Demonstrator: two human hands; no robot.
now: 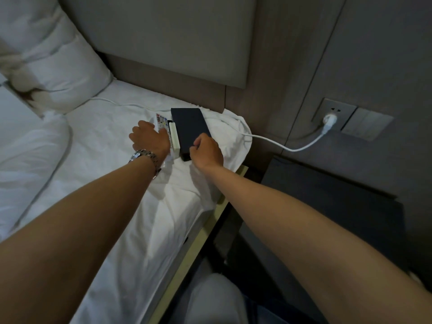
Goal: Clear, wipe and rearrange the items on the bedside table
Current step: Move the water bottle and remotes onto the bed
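Here: dark box [189, 129] on bed [112, 174], near end gripped by right hand [207, 152]; left hand [149, 139] beside box, curled over remote [162, 121].

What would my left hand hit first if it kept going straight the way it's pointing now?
Probably the white remote with coloured buttons: the left hand already lies over its near end, pointing up the bed. Past it comes the white cable, then the headboard. Depth is hard to judge.
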